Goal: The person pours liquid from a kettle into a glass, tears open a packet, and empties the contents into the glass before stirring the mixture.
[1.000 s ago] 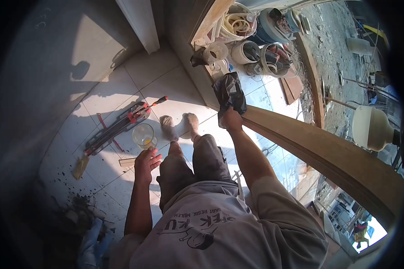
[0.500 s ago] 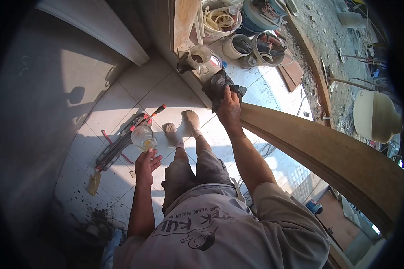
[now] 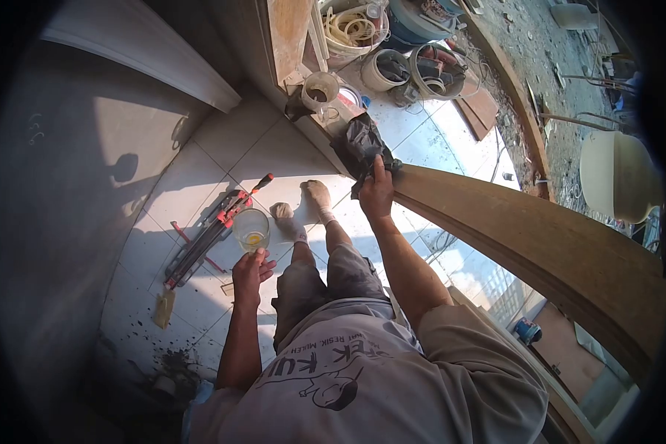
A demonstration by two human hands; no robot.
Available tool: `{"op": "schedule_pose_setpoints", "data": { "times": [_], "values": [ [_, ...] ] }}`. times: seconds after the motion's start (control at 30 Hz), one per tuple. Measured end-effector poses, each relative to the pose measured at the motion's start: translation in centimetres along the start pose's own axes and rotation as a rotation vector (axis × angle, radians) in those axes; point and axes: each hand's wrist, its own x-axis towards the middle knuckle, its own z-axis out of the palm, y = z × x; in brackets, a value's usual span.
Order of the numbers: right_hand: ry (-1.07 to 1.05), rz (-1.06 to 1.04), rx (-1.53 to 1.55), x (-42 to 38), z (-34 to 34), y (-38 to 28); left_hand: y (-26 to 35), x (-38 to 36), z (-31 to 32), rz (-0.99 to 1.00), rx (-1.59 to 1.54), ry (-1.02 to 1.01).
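Note:
My left hand point(image 3: 250, 278) is closed on a clear glass point(image 3: 252, 231), held above the floor near my feet. A little yellowish stuff shows in its bottom. My right hand point(image 3: 378, 195) grips the near edge of a crumpled black plastic bag point(image 3: 364, 140). The bag rests on the wooden sill, beside the end of a long wooden beam point(image 3: 510, 216). Just beyond the bag stands a glass jug point(image 3: 320, 90) with something dark inside.
A red and black tile cutter point(image 3: 216, 231) lies on the white floor tiles, left of my socked feet point(image 3: 316, 195). A sponge-like block point(image 3: 164, 308) is close to it. Several buckets point(image 3: 383, 71) of tools and hose stand beyond the sill. A grey wall point(image 3: 44, 192) rises at left.
My right hand has drawn back slightly toward me, still on the bag, whose near edge now stretches toward it. The glass in my left hand has shifted a little right.

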Motion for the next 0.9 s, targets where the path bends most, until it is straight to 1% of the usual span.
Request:
{"op": "schedule_pose_setpoints", "data": {
  "times": [0.03,0.07,0.13,0.2,0.27,0.3,0.37,0.4,0.47,0.5,0.57,0.6,0.67,0.73,0.8,0.83,0.87,0.9],
  "values": [
    [0.059,-0.267,-0.128,-0.2,0.1,0.0,0.0,0.1,-0.3,0.001,0.005,0.0],
    [0.062,-0.263,-0.125,-0.3,0.2,0.0,0.1,0.3,-0.6,0.014,-0.007,0.013],
    [-0.006,-0.386,-0.111,-0.7,0.1,-0.3,0.2,0.4,-1.2,0.023,-0.012,0.023],
    [-0.013,-0.38,-0.104,-1.1,0.3,0.2,0.7,0.6,-1.7,0.033,-0.013,0.025],
    [-0.022,-0.086,-0.086,-1.8,0.6,1.0,0.9,0.8,-2.3,0.03,-0.012,0.025],
    [-0.019,-0.085,-0.084,-2.2,0.9,1.3,0.9,0.8,-2.6,0.023,-0.013,0.032],
    [0.031,0.355,0.067,-2.6,1.5,1.9,0.8,0.9,-3.1,0.027,-0.008,0.028],
    [0.034,0.355,0.068,-2.4,1.8,2.5,0.7,1.0,-3.2,0.029,-0.004,0.026],
    [-0.129,0.44,0.048,-1.7,2.3,3.7,0.6,1.2,-3.3,0.021,-0.002,0.026],
    [-0.129,0.442,0.049,-1.5,2.4,3.3,0.5,1.1,-3.4,0.009,0.001,0.029],
    [-0.057,0.326,-0.068,-0.8,2.5,2.5,0.3,0.9,-3.5,0.003,0.023,0.032],
    [-0.057,0.325,-0.066,-0.1,2.9,2.7,0.3,1.0,-3.6,0.002,0.04,0.035],
    [-0.126,0.337,-0.175,1.4,3.6,3.0,-0.6,1.6,-4.2,0.007,0.082,0.031],
    [-0.128,0.359,-0.168,3.0,4.3,3.6,-0.9,1.8,-5.0,0.007,0.121,0.027],
    [-0.129,0.379,-0.164,4.2,4.9,4.2,-0.9,1.8,-5.7,-0.05,0.341,0.008],
    [-0.017,0.392,-0.054,4.7,5.2,4.5,-0.8,1.6,-6.2,-0.053,0.336,0.011],
    [0.094,0.402,0.058,5.1,5.5,4.7,-0.6,1.4,-6.7,-0.189,0.371,0.001],
    [0.112,0.29,0.147,5.3,5.8,5.9,-0.6,1.1,-7.3,-0.324,0.403,-0.009]
  ]
}}
